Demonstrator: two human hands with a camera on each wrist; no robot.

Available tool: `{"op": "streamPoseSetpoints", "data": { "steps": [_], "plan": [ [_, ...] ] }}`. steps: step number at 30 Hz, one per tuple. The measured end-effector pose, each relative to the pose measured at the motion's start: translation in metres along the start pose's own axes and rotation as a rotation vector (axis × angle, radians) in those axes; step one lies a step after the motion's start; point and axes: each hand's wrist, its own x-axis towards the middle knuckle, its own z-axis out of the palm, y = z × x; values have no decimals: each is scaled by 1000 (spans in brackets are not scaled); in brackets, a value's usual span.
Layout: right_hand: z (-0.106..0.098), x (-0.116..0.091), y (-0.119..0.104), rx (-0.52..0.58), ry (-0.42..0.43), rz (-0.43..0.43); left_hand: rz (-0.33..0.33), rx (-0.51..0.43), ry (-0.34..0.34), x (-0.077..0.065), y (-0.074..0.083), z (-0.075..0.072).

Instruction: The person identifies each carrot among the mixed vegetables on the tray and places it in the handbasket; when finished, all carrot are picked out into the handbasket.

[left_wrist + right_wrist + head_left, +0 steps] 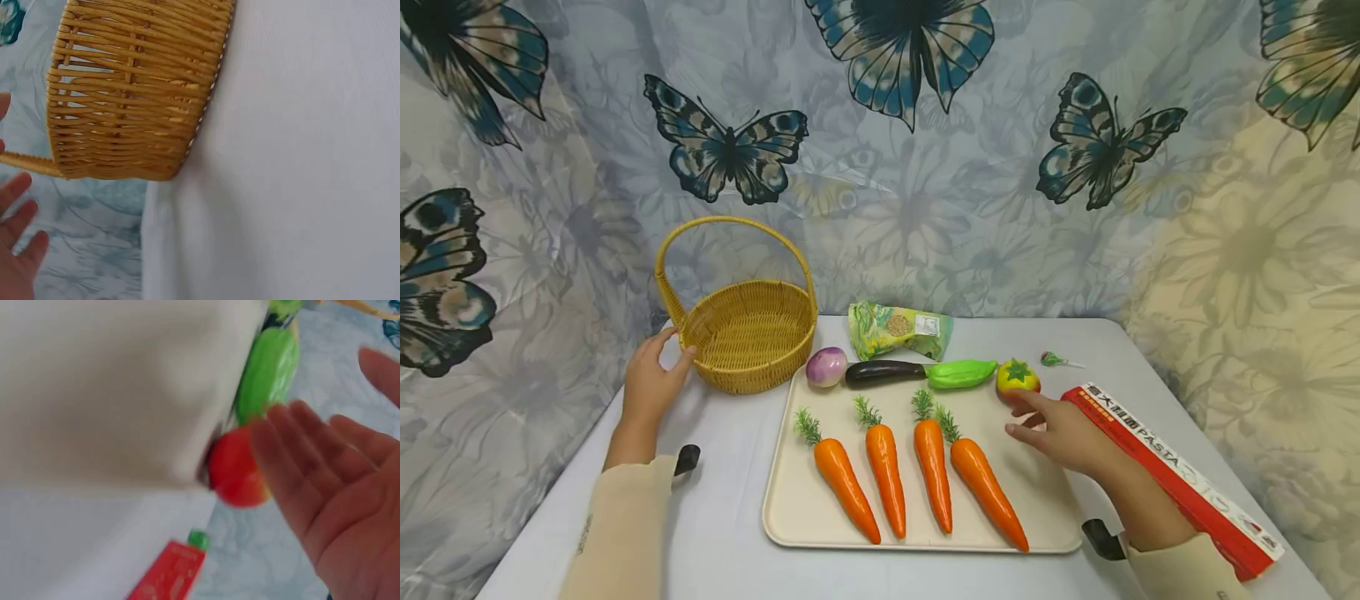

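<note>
Four orange carrots (931,467) lie across the near part of the tray (797,500). To its right, a red pasta box (1172,475) slants on the bench (722,533). Above the tray's right side, the right grip (1056,429) is unclosed, fingertips beside the tomato (1017,375) at its far right corner; contact is unclear. Beyond the tray's far left corner stands the wicker basket (748,333), the left grip (655,375) loosely spread at its handle. Behind the tray sits a green bag (891,327).
</note>
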Motion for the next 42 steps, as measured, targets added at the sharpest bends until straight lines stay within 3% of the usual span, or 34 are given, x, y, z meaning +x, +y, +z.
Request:
{"op": "streamPoseSetpoints", "data": {
  "steps": [3,7,9,13,20,24,29,35,38,42],
  "plan": [
    [8,1,-5,156,-118,47,-70,-56,-34,-4,-8,9],
    [15,0,-8,315,-252,78,-170,-166,-134,-6,-14,21],
    [19,1,-10,342,-313,79,-224,-223,-179,-5,-16,25],
    [30,5,-15,289,-385,81,-282,-305,-216,0,-21,26],
    [42,5,-26,254,-391,127,-255,-404,-170,8,-29,29],
    [40,2,-27,268,-392,157,-270,-465,-144,4,-26,36],
    [32,3,-22,343,-429,149,-242,-531,-85,-4,-23,40],
    [19,19,-20,499,-456,89,-256,-685,44,-6,-26,42],
    [14,34,-29,544,-474,42,-281,-702,33,-8,-22,39],
    [15,62,-51,558,-500,0,-230,-723,-8,-5,-12,33]
  ]
}}
